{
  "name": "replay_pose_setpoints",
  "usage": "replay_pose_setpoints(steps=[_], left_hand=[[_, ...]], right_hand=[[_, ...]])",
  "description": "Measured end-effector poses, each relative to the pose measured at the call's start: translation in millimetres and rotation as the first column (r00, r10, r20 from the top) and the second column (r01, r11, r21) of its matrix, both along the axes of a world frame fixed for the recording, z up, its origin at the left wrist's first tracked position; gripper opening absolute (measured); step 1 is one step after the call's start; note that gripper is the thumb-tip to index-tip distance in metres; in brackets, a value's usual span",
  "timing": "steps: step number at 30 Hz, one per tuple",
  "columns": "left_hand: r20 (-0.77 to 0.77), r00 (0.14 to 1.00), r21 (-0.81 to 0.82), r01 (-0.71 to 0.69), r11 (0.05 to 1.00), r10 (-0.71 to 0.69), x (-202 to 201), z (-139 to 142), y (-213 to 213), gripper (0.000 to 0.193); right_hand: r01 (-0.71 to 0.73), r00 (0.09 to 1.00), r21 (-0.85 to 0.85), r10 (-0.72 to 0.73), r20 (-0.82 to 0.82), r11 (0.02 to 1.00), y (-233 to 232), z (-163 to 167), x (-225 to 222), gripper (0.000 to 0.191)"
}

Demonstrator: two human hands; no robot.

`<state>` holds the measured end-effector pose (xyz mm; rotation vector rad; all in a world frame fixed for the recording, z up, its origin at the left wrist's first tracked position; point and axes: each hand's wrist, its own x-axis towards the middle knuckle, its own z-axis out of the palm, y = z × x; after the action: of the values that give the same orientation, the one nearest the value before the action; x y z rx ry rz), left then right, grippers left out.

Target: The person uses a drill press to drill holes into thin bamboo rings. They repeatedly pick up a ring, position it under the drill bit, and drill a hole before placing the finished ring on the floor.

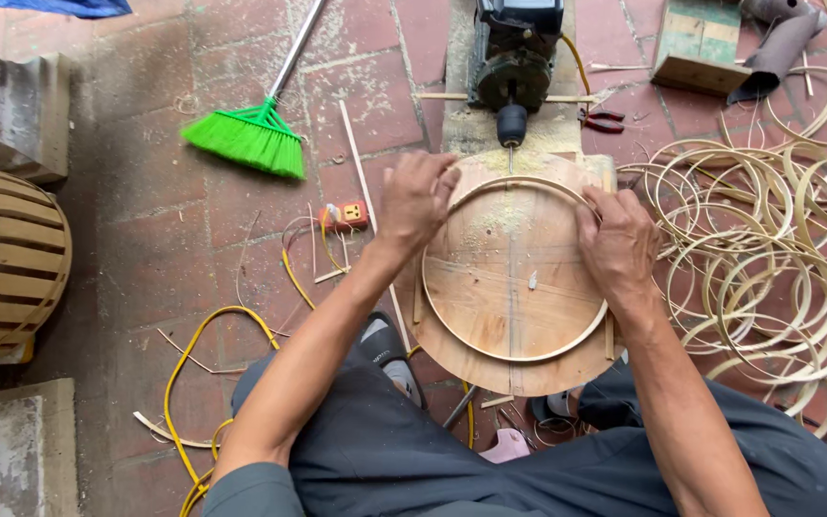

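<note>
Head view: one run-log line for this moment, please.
left hand: on bamboo hoop | right hand: on hoop | hoop: on round wooden board | drill bit: at hoop's far edge

hands (416, 199): 2; green broom (251, 139): 1; drill motor (514, 57): 1; round board (514, 278): 1

Red brick floor (174, 220), dusty and littered. Green broom (249, 136) lying at upper left, yellow cable (205, 330) looping across the bricks to a small red socket block (346, 214). Heap of thin bamboo hoops (768, 239) piled at right. Round wooden board (514, 278) set low in the middle, sawdust scattered on it. Red pliers (605, 120) just beside the drill's base.
</note>
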<state>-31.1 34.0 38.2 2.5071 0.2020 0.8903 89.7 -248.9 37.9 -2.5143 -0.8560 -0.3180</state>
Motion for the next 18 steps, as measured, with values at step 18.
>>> replay_pose_setpoints(steps=[18], left_hand=[[-0.206,0.977,0.122,0.087,0.989,-0.061,28,-17,-30,0.022]], right_hand=[[-0.014,0.997,0.088,0.008,0.071,0.996,13,15,-11,0.018]])
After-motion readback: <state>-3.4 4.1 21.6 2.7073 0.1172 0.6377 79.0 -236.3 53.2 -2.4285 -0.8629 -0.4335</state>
